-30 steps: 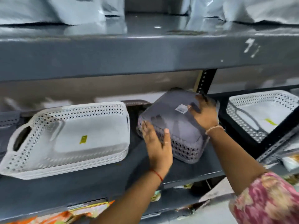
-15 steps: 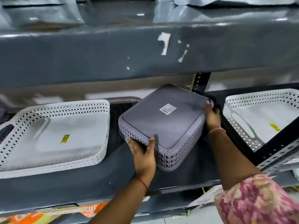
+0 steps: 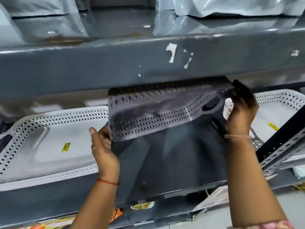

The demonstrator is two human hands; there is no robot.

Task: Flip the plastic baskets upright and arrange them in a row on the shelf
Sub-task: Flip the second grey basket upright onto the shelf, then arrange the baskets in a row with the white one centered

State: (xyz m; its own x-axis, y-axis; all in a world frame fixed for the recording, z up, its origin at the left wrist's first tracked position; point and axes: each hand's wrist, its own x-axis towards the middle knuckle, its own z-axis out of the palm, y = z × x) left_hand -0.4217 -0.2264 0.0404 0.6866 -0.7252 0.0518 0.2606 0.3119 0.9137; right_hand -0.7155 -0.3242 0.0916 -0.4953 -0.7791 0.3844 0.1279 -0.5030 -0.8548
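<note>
We hold the grey basket (image 3: 158, 113) up off the shelf (image 3: 173, 162), tipped on edge so that its perforated side wall faces us and its upper part reaches the underside of the shelf above (image 3: 115, 66). Our left hand (image 3: 103, 144) is closed on the basket's lower left corner, thumb raised beside the wall and fingers hidden behind it. Our right hand (image 3: 240, 113) is clamped around the right end, next to the handle cut-out, with the fingers curled over the top edge; that part is blurred. Below the basket the dark shelf board lies bare between our wrists. To the left a white basket (image 3: 49, 142) sits upright on the same shelf, open side up, a yellow sticker (image 3: 66, 147) on its floor. To the right a second white basket (image 3: 279, 116) also sits upright, partly behind our right wrist and a slotted black upright (image 3: 283, 146), with its own yellow sticker. A red thread (image 3: 108, 182) circles the left wrist, and a pale band (image 3: 237, 136) circles the right. Plastic bags (image 3: 231, 7) lie on the upper shelf.
</note>
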